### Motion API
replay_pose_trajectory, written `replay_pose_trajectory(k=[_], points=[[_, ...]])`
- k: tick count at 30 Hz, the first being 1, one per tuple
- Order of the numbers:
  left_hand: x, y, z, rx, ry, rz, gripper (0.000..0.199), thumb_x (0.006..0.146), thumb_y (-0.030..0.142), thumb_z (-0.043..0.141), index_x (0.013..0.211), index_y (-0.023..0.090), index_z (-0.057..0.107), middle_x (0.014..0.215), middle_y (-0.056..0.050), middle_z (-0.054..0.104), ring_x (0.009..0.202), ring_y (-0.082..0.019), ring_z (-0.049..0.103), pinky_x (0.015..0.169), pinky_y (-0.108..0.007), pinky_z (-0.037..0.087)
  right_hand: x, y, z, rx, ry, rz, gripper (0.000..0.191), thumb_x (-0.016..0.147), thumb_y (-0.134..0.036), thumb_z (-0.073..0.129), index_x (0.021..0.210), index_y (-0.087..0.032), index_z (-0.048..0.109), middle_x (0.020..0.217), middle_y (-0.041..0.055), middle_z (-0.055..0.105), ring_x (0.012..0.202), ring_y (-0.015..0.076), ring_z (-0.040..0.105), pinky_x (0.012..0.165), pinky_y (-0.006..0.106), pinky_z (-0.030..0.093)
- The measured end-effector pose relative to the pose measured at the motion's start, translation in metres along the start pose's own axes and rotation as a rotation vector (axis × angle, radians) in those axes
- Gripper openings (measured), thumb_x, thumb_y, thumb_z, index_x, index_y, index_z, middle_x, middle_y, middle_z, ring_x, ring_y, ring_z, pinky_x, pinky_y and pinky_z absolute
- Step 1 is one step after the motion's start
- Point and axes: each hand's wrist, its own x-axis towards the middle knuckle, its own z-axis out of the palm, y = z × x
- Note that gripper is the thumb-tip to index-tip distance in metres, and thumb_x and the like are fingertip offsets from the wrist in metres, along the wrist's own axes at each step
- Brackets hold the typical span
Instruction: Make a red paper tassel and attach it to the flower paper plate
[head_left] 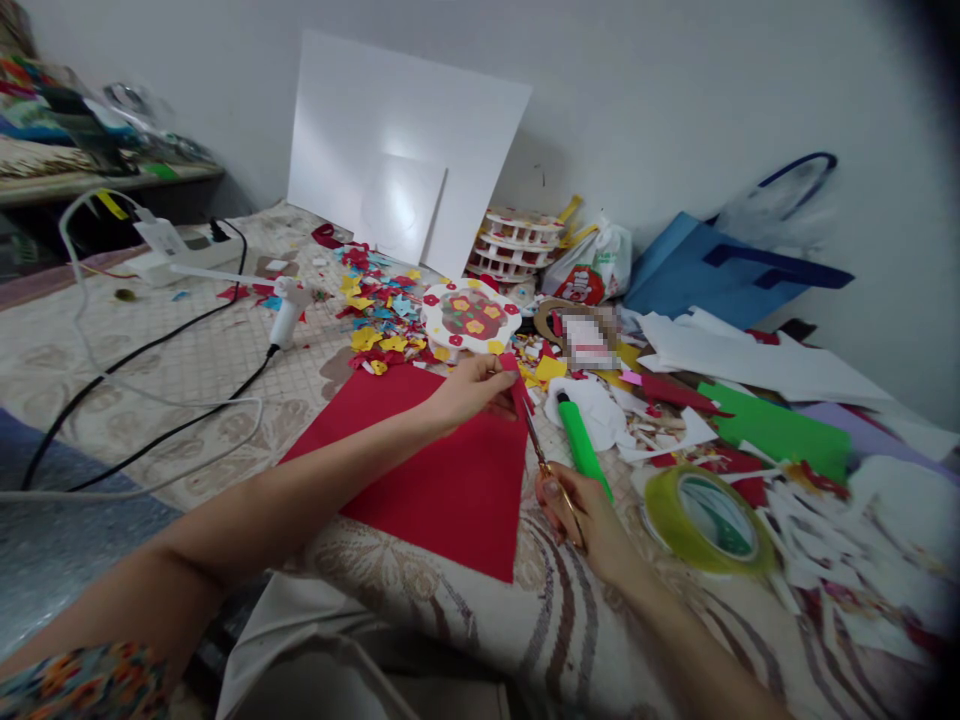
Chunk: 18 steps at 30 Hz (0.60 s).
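Note:
My left hand [474,390] pinches a small strip of red paper [510,364] between thumb and fingers, above the far right part of a large red sheet [427,470]. In my right hand [574,505] is a pair of gold-handled scissors [541,462], its fingers in the loops. The blades point up and away, touching or very near the red strip; whether they are open I cannot tell. Just beyond my left hand stands a white scalloped piece decorated with paper flowers [472,316]. A green utility knife [583,448] lies right of the scissors.
Paper flowers [367,338] and scraps lie piled at the back. A glue gun [285,318] with its black cord is on the left, near a power strip [184,258]. On the right are a roll of yellow tape [660,510], green paper [780,430] and a blue bag [675,270].

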Motion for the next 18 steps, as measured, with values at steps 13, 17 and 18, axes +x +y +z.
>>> replay_pose_trajectory(k=[13, 17, 18], points=[[0.0, -0.007, 0.001, -0.175, 0.028, -0.067, 0.016, 0.086, 0.01, 0.058, 0.073, 0.013, 0.05, 0.062, -0.001, 0.066, 0.053, -0.01, 0.065, 0.061, -0.026, 0.057, 0.001, 0.005, 0.001, 0.172, 0.015, 0.078, 0.059, 0.074, -0.079, 0.045, 0.066, -0.021, 0.043, 0.05, -0.007, 0.035, 0.044, 0.0078, 0.033, 0.041, 0.022, 0.03], [0.001, -0.01, 0.002, -0.247, 0.055, -0.127, 0.014, 0.083, 0.008, 0.062, 0.071, 0.01, 0.055, 0.061, -0.001, 0.066, 0.053, -0.01, 0.066, 0.063, -0.024, 0.057, 0.003, 0.005, 0.002, 0.231, 0.031, 0.108, 0.057, 0.074, -0.078, 0.047, 0.065, -0.021, 0.044, 0.049, -0.0064, 0.036, 0.043, 0.0081, 0.035, 0.04, 0.022, 0.031], [0.001, -0.011, 0.003, -0.254, 0.053, -0.135, 0.013, 0.083, 0.009, 0.063, 0.071, 0.01, 0.057, 0.061, -0.002, 0.067, 0.054, -0.01, 0.066, 0.062, -0.023, 0.057, 0.003, 0.005, 0.002, 0.237, 0.039, 0.112, 0.057, 0.074, -0.077, 0.047, 0.064, -0.021, 0.044, 0.049, -0.0061, 0.036, 0.043, 0.0083, 0.035, 0.04, 0.022, 0.031]])
